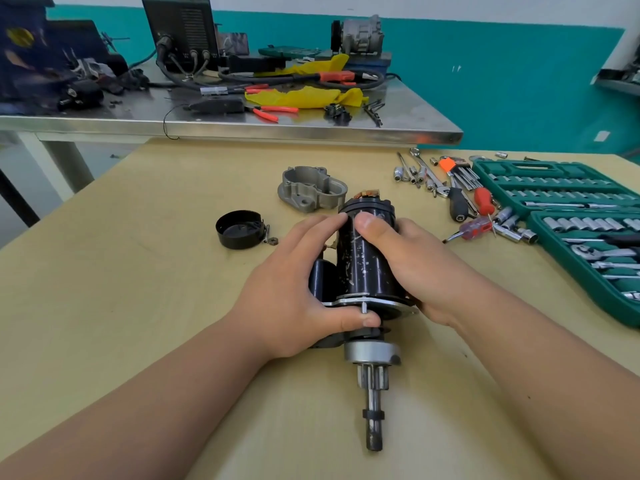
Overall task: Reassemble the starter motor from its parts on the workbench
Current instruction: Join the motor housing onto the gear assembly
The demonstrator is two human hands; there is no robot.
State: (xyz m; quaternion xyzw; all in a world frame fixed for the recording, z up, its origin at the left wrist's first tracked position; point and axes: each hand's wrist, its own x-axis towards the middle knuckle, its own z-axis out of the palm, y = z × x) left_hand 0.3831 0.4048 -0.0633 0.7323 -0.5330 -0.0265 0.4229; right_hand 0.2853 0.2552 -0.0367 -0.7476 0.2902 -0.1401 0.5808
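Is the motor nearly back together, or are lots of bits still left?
About halfway. Done: the shaft and gear already stick out of the black motor body. In hand: the left hand and right hand grip that body. Left: the grey housing, the black end cap and a small nut lie loose on the bench.
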